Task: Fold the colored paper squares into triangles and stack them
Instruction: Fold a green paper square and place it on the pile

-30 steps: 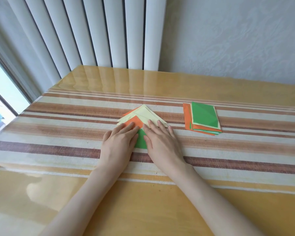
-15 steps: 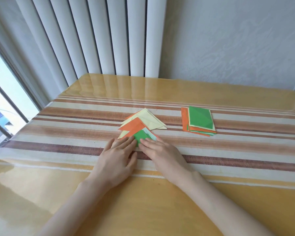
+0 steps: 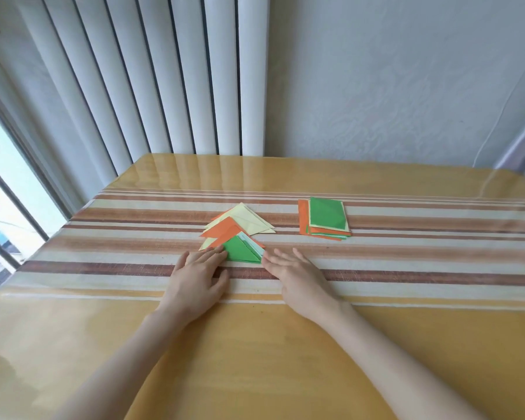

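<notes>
Green folded paper triangle point(image 3: 241, 250) flat on glossy striped worktop point(image 3: 285, 359). Left hand point(image 3: 197, 277): fingers straight, touching its left corner. Right hand point(image 3: 294, 277): fingers straight, empty, beside its right corner.

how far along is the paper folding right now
Done: a yellow triangle and an orange triangle overlap in a pile. In hand: the folded green triangle at the pile's near edge, left hand touching it, right hand open beside it. Left: the stack of unfolded squares.

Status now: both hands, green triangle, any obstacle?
Left hand open, fingertips on green triangle. Right hand open at its right corner. Square stack untouched, nothing between.
</notes>
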Demonstrator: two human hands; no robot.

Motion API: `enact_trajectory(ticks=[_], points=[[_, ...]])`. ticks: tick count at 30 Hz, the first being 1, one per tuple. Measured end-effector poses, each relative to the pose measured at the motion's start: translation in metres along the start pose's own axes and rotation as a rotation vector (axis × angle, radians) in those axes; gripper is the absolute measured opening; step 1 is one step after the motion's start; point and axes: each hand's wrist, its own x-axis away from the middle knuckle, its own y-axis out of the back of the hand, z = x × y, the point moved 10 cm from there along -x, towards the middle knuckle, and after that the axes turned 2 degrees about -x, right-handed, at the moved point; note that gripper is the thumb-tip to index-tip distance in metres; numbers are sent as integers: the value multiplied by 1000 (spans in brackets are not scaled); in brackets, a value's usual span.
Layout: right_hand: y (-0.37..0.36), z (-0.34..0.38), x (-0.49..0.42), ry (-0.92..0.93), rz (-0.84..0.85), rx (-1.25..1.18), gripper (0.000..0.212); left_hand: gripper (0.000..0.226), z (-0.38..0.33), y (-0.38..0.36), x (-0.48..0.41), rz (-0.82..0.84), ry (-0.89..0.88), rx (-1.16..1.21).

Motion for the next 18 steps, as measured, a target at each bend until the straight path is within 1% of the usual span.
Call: enact_trajectory(ticks=[2,3,5,6,8,10,12,16,18], points=[[7,-2,-2,10,-26,-121,69,78,-8,12,-8,-72,43,-53],[17,-10,-2,-20,-73,-204,66,69,-13,19,-14,-104,77,-72],[44,-40,4,-119,-208,-324,57,42,-26,33,-27,-173,112,-80],[57,-58,9,-164,-278,-327,51,33,-38,38,-33,-212,85,-53],[77,-96,18,-248,-391,-264,41,26,-71,40,-41,-257,-39,41],[86,-132,22,-329,-452,-208,36,29,-106,29,-45,-243,-182,97],[85,-156,16,-361,-439,-199,40,39,-132,9,-45,-174,-252,126],[61,-170,-10,-325,-254,-174,62,40,-142,-32,-48,-66,-252,167],[49,-171,-17,-323,-197,-95,59,40,-139,-40,-49,-56,-246,191]])
